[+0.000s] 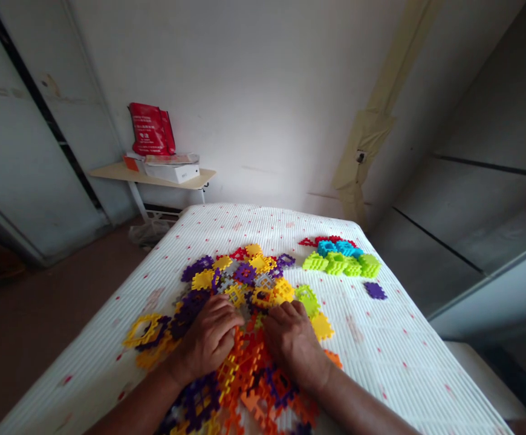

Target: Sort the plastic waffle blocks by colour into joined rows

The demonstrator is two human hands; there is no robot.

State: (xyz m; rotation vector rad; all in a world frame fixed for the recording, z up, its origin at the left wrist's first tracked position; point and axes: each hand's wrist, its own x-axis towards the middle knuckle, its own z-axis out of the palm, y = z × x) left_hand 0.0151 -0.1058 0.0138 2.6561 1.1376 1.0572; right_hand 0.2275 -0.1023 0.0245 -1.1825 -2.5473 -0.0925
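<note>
A heap of flat plastic interlocking pieces lies in front of me, with purple, yellow, grey, red and orange ones mixed together. My left hand [213, 332] is curled down into the left middle of the heap, beside a purple piece [193, 305]. Across from it, my right hand [292, 338] bends its fingers into the pieces, just below a yellow piece [283, 290] and a lime green piece [307, 300]. Both sets of fingertips are hidden, so what they grip cannot be made out. Between my wrists are orange pieces [249, 362].
Sorted rows stand at the right: lime green pieces [336, 264], blue pieces [345, 248] and red pieces [331, 240]. One purple square [375, 290] lies apart. The white spotted cover [381, 362] spans the surface. A small table [206, 177] holds a red bag [152, 130].
</note>
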